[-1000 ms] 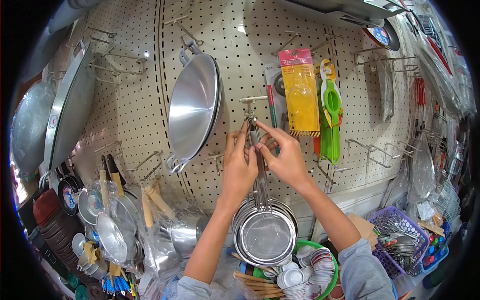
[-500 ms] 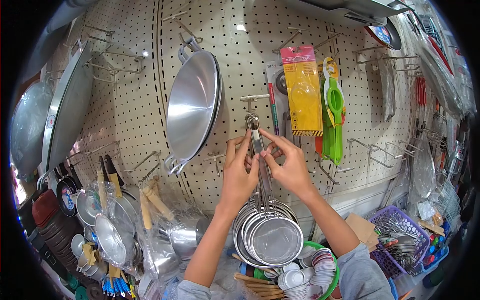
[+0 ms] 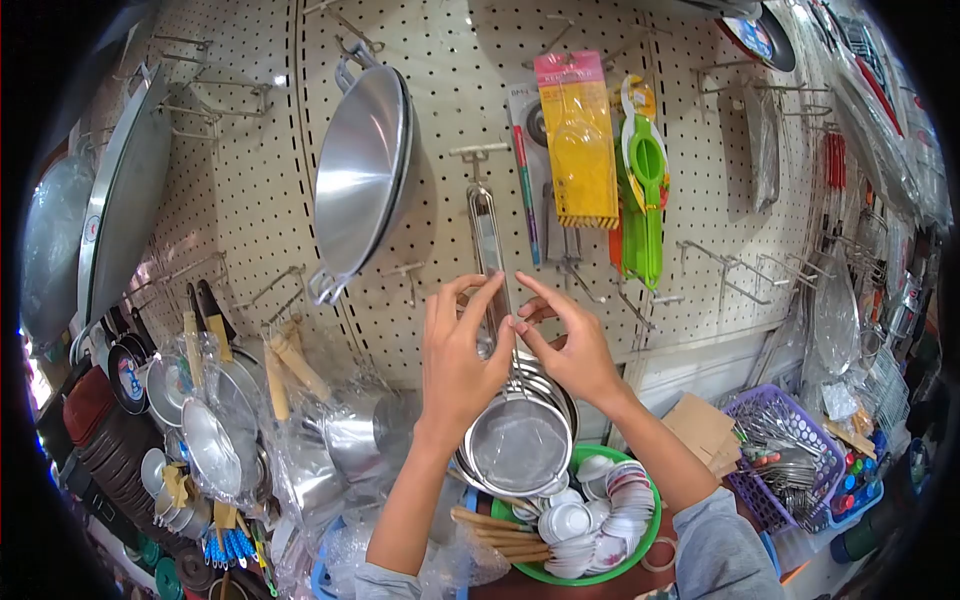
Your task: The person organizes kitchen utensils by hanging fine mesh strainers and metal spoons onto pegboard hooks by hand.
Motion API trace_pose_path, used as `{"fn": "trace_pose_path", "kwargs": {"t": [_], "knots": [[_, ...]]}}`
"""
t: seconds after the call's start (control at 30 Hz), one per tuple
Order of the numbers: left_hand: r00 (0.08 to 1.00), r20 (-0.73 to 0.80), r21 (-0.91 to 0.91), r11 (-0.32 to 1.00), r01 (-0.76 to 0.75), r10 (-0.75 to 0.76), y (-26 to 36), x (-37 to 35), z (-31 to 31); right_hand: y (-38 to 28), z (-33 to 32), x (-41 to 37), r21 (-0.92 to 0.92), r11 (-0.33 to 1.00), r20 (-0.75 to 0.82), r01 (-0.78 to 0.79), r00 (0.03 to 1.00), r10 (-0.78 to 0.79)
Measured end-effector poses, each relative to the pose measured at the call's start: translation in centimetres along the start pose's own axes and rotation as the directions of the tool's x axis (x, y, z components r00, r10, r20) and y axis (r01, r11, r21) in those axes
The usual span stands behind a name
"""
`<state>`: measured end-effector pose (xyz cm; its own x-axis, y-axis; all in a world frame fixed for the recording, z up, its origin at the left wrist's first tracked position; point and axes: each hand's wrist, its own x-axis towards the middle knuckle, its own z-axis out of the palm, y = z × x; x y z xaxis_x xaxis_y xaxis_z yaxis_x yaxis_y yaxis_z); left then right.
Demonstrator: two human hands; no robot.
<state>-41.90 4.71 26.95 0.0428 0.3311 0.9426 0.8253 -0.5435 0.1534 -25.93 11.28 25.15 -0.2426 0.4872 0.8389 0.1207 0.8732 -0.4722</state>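
Observation:
Several metal mesh strainers [image 3: 520, 447] hang in a stack, their long handles [image 3: 486, 235] looped over a wall hook [image 3: 480, 150]. My left hand [image 3: 462, 350] lies over the left side of the handles, its index finger and thumb curled on them. Part of the stack is hidden behind it. On the other side, my right hand [image 3: 572, 345] has its index finger and thumb apart, the thumb tip close to the handles and to my left thumb. The round mesh bowls hang just below both hands.
A wok-like pan [image 3: 362, 170] hangs to the left. Carded tools [image 3: 585, 150] and a green squeezer [image 3: 645, 200] hang to the right. Below are a green basin [image 3: 652, 530] of small white dishes, a purple basket [image 3: 765, 405] of cutlery and plastic-wrapped pots [image 3: 355, 435].
Both hands have slid down along the strainer handles, leaving the upper handles uncovered. The view has shifted, so the wall goods appear higher and further left. The strainers still hang on the hook.

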Motion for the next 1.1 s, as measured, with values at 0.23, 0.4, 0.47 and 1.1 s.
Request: {"fn": "trace_pose_path", "kwargs": {"t": [0.23,0.4,0.47,1.1], "knots": [[0.992,0.124,-0.181,0.983,0.029,-0.007,6.2,-5.4,1.7,0.2,-4.1,-9.5,0.122,0.962,0.052,-0.246,0.969,0.241],[0.965,0.254,-0.299,0.944,0.137,-0.06,10.9,-9.3,5.5,0.5,-9.5,-16.6,0.1,0.899,0.113,-0.426,0.903,0.415],[0.947,0.316,-0.323,0.931,0.17,-0.064,12.9,-11.0,7.5,1.4,-11.9,-19.8,0.092,0.897,0.094,-0.433,0.9,0.425],[0.715,0.697,-0.559,0.672,0.486,0.063,34.7,-20.0,25.9,0.1,-39.1,-36.5,-0.11,0.757,-0.021,-0.644,0.763,0.646]]}}
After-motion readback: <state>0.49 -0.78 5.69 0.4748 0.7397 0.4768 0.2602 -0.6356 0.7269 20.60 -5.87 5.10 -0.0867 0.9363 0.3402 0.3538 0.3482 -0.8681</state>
